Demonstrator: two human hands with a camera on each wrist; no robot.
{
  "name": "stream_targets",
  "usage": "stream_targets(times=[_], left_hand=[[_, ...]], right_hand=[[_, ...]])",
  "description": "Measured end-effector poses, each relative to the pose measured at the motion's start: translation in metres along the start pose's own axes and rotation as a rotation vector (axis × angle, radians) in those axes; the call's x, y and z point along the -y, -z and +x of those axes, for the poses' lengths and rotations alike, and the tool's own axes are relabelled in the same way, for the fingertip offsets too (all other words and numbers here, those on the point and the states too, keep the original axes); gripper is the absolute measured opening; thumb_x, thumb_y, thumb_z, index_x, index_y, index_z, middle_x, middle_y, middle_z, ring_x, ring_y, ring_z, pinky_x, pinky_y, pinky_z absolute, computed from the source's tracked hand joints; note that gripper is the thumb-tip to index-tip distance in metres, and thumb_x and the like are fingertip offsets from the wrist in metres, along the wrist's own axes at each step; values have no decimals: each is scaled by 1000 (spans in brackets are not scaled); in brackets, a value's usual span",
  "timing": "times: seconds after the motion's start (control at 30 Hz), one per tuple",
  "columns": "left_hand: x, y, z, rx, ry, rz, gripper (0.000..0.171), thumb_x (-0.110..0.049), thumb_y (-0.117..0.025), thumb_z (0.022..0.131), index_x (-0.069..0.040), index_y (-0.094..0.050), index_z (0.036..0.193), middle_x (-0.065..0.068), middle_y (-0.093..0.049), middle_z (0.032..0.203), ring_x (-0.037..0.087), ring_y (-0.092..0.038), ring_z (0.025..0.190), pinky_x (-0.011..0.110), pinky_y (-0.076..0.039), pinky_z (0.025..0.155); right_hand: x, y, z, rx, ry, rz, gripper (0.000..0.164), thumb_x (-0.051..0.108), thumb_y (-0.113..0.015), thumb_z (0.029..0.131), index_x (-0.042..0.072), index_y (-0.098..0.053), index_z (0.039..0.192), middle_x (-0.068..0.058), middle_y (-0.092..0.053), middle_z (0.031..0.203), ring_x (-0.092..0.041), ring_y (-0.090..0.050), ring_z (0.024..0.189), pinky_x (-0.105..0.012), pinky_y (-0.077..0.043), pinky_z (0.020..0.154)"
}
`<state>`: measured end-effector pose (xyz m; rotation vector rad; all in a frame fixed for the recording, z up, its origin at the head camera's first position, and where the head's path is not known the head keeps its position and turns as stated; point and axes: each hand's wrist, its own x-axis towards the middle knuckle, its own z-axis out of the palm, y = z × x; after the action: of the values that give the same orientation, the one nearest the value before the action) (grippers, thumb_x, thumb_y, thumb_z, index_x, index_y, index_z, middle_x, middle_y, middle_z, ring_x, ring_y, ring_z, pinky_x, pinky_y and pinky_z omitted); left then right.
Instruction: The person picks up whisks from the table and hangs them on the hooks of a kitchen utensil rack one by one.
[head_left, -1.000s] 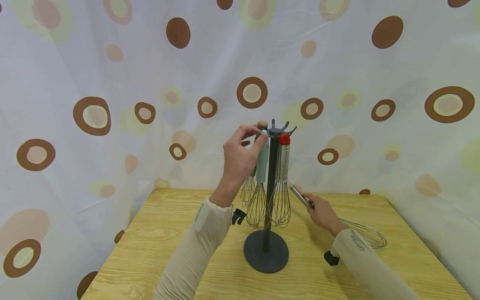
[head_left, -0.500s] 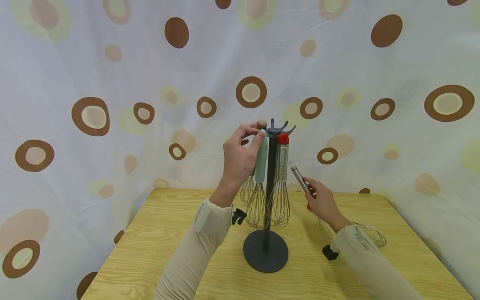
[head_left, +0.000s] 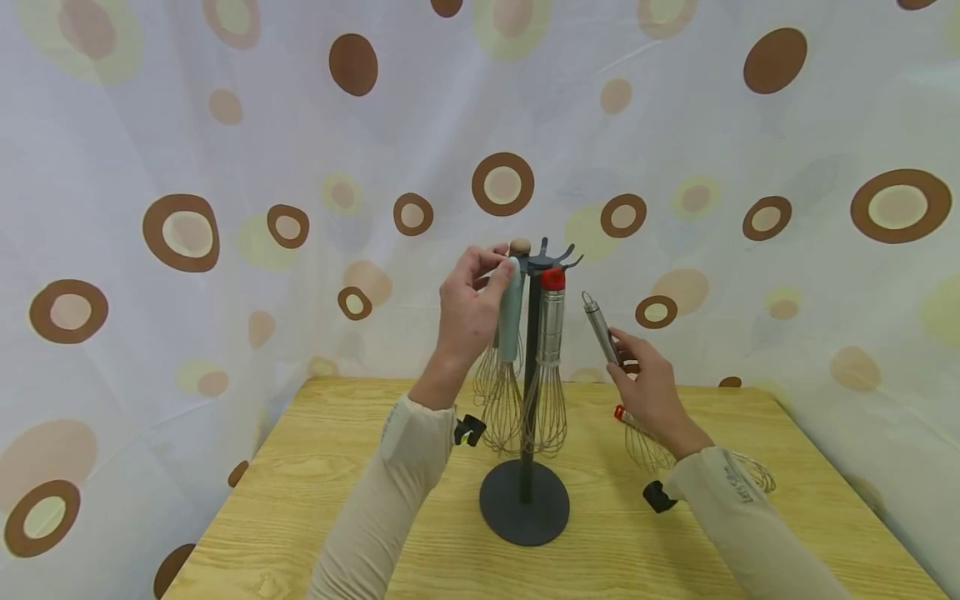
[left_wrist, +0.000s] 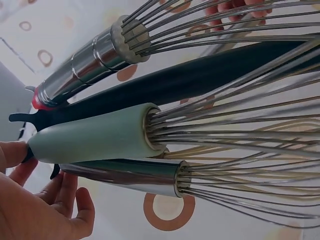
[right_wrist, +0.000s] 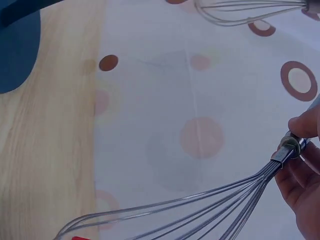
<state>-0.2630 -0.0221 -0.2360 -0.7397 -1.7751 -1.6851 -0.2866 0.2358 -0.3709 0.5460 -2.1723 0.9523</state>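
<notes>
In the head view, my left hand [head_left: 468, 308] pinches the top of a mint-green-handled whisk [head_left: 511, 317], which hangs on a dark rotating-style stand [head_left: 531, 400]. Beside it hang a red-ended steel whisk [head_left: 552, 325] and another whisk with a shiny handle [left_wrist: 125, 175], whose top end is behind my fingers. My right hand [head_left: 652, 383] holds a slim metal whisk [head_left: 600, 327] by its handle, ring end up and leaning left, wires below the hand. The right wrist view shows thumb and fingers at the neck of this metal whisk [right_wrist: 245, 185].
A red-tipped whisk [head_left: 619, 413] lies on the wooden table [head_left: 337, 467], partly hidden behind my right hand and sleeve. Bare hook arms [head_left: 570, 252] stick out at the stand's top right. A wooden knob [head_left: 520, 247] shows beside my left fingers. A dotted curtain [head_left: 420, 100] stands behind.
My right hand has lifted the metal whisk and turned it more upright, uncovering the red-tipped whisk. My left hand, the stand's top and the hanging whisks have shifted slightly left.
</notes>
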Motion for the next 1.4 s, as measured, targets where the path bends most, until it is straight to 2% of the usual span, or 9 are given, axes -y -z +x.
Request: stream_targets(times=[0.17,0.37,0.5,0.6,0.87,0.97,1.03,1.2,1.4], left_hand=[[4,4,3,18,15,-66,12,-13,-54,97,0,-54,97,13,-59,126,16,-55,116,33,-44,93],[9,10,5,41,16,-125,12,-11,-52,98,0,-50,95,16,-57,128,18,-52,119,35,-44,94],[12,12,5,59,10,-149,11,-10,-51,99,0,-49,93,18,-55,129,18,-51,120,34,-43,96],[13,12,5,66,12,-157,11,-10,-50,99,-1,-49,94,18,-54,130,18,-51,121,34,-42,97],[12,11,5,64,18,-162,10,-9,-50,99,0,-50,95,16,-56,128,17,-52,120,34,-42,98],[12,11,5,62,19,-163,10,-9,-50,98,0,-50,95,16,-56,128,17,-52,120,34,-42,98],[12,11,6,60,20,-164,10,-9,-50,98,0,-50,95,16,-56,128,17,-51,120,34,-41,98],[11,11,6,62,22,-166,9,-9,-50,98,0,-50,96,16,-56,127,17,-51,120,34,-41,98],[11,11,6,61,20,-168,9,-8,-50,98,0,-50,95,16,-56,127,17,-51,120,33,-41,98]], right_hand=[[23,10,10,-75,60,60,54,-13,-63,83,2,-51,134,-20,-59,107,-28,-60,92,-11,-45,77],[47,19,16,-84,87,150,55,-16,-61,83,0,-49,135,-22,-60,111,-12,-57,94,-9,-43,79],[61,22,18,-99,137,176,56,-21,-61,80,-6,-49,132,-24,-58,108,-3,-56,92,-10,-44,79],[70,23,21,-120,187,176,56,-23,-62,77,-9,-50,130,-25,-58,107,-6,-57,92,-12,-45,79],[92,27,27,-177,273,133,56,-25,-65,72,-8,-55,125,-21,-58,101,-30,-58,90,-13,-46,77],[109,31,26,-192,279,115,52,-27,-65,71,-11,-56,121,-25,-56,98,-33,-58,87,-13,-46,76],[116,33,26,-203,278,108,51,-27,-65,71,-12,-57,119,-26,-55,97,-29,-58,86,-13,-46,75],[120,35,27,-216,276,94,51,-26,-66,70,-11,-58,118,-26,-55,96,-27,-57,83,-12,-46,74],[92,27,29,-204,271,81,55,-21,-70,71,-2,-61,121,-20,-57,101,-26,-57,86,-11,-45,74]])
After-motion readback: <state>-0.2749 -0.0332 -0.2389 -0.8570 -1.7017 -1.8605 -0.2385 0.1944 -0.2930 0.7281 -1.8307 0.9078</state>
